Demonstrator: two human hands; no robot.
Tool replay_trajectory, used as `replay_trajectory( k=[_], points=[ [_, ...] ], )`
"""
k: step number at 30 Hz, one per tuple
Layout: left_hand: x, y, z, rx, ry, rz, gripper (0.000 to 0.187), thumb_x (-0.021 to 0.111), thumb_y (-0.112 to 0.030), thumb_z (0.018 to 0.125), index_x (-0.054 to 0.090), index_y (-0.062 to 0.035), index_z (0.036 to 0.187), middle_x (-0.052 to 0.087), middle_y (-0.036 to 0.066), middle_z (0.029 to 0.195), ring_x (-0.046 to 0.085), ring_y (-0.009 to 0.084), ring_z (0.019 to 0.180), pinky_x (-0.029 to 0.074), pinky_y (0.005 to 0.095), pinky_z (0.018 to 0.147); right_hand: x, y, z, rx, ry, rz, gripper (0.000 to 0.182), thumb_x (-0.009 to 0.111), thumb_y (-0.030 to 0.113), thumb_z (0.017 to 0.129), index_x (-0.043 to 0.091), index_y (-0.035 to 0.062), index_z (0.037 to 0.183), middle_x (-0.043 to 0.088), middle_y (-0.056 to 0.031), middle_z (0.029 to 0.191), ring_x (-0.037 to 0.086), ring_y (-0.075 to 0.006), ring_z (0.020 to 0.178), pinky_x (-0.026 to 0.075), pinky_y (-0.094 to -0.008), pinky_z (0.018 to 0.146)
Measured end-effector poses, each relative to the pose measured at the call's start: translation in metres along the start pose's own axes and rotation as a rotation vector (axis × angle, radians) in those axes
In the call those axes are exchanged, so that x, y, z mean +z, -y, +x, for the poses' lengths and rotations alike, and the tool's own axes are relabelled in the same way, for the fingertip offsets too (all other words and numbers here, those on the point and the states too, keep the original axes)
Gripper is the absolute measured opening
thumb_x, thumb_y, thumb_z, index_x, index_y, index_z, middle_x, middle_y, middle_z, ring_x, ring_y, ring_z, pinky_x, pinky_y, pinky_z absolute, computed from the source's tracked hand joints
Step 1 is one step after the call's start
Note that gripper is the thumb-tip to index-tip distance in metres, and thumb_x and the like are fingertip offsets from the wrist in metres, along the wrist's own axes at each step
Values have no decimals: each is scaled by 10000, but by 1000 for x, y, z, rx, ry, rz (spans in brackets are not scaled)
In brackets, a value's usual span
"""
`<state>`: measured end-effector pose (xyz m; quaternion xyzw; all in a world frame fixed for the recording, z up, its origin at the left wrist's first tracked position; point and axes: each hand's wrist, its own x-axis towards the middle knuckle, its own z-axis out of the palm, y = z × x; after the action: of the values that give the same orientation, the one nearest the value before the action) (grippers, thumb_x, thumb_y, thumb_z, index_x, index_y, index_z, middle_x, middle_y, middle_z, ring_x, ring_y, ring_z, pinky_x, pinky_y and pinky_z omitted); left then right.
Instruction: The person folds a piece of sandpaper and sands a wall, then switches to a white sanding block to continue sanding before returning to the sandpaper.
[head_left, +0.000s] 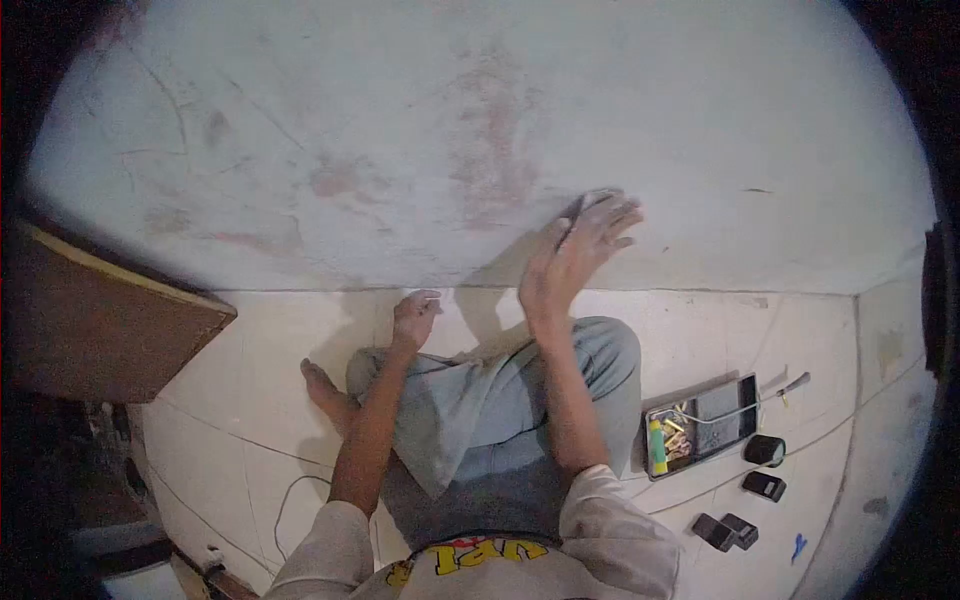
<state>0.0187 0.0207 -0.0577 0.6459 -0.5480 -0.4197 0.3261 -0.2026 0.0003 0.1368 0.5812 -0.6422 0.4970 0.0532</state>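
Note:
My right hand (585, 250) presses against the pale wall (700, 120), its fingers extended to the right. A thin, pale sheet with a dark edge (598, 197) shows between those fingers and the wall; its material is too blurred to name. Close to the foot of the wall, over the floor, my left hand (416, 318) hovers with loosely bent fingers, and nothing shows in it. Reddish-brown worn patches (335, 178) and scratches mark the wall to the left of my right hand.
On the tiled floor (690, 340) to my right lies a black tray (735, 395) holding small brass-coloured pieces and a green-yellow tube (657, 447). Black blocks (764, 486) and a round black item (765, 450) lie beside it. A wooden furniture corner (150, 300) juts in at left.

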Motion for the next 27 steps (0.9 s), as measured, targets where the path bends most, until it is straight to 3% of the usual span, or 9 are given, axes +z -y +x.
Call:
replay_trajectory(
  k=[3,6,9,13,15,18,21,25,27],
  points=[
    [-1,13,12,85,-82,189,168,593,-191,877,650,-60,966,690,124,815,666,242,757,505,356,739,17,-2,-15,30,-60,28,659,384,224,957,82,-105,1442,45,-307,1514,-56,-481,1400,-45,-629,1091],
    [10,16,18,97,-137,137,176,584,-180,885,645,-35,964,681,134,795,654,216,685,506,335,662,36,-4,-54,-75,263,-158,665,420,198,915,150,-164,1403,99,-370,1476,0,-544,1374,-4,-632,1085],
    [2,-16,-1,46,0,33,200,575,-188,886,645,-18,966,672,120,763,636,205,647,500,322,622,30,1,-50,-77,244,-211,657,418,190,911,159,-145,1413,91,-363,1481,-4,-549,1371,-10,-641,1080],
    [-7,-2,1,-20,-18,42,204,580,-167,879,642,1,978,667,111,739,625,182,633,490,306,603,28,2,-33,-56,190,-196,645,388,188,931,120,-116,1433,56,-341,1497,-41,-528,1380,-38,-625,1087],
    [-15,-21,-6,-86,-5,4,209,578,-145,873,641,6,1003,669,114,754,624,173,647,490,315,622,10,-4,-3,46,-94,-127,693,448,235,913,141,-106,1433,98,-328,1498,-18,-510,1389,-28,-626,1099],
    [-12,-25,-5,33,-72,-21,208,576,-120,866,640,10,1015,673,117,773,632,177,683,490,327,646,1,-12,9,38,-134,-4,713,427,237,918,86,-115,1436,19,-320,1510,-77,-504,1388,-76,-622,1091],
    [-3,-33,-1,23,-24,8,214,580,-109,860,639,15,1024,684,116,804,647,186,735,498,328,685,32,-16,-33,-165,49,-148,692,385,214,927,56,-127,1431,-9,-319,1511,-98,-474,1398,-86,-610,1093],
    [-1,-25,-2,146,-9,26,189,584,-102,855,637,23,987,677,109,783,642,183,741,499,331,696,25,-4,-31,-47,110,-31,665,361,180,925,57,-122,1434,-35,-313,1513,-118,-454,1402,-96,-602,1094],
    [-2,4,3,228,-18,37,229,582,-164,884,657,-14,1040,686,75,782,549,95,506,457,258,429,6,-11,1,29,-114,37,667,365,202,938,57,-112,1439,-24,-299,1520,-110,-446,1406,-86,-596,1100]
  ],
)
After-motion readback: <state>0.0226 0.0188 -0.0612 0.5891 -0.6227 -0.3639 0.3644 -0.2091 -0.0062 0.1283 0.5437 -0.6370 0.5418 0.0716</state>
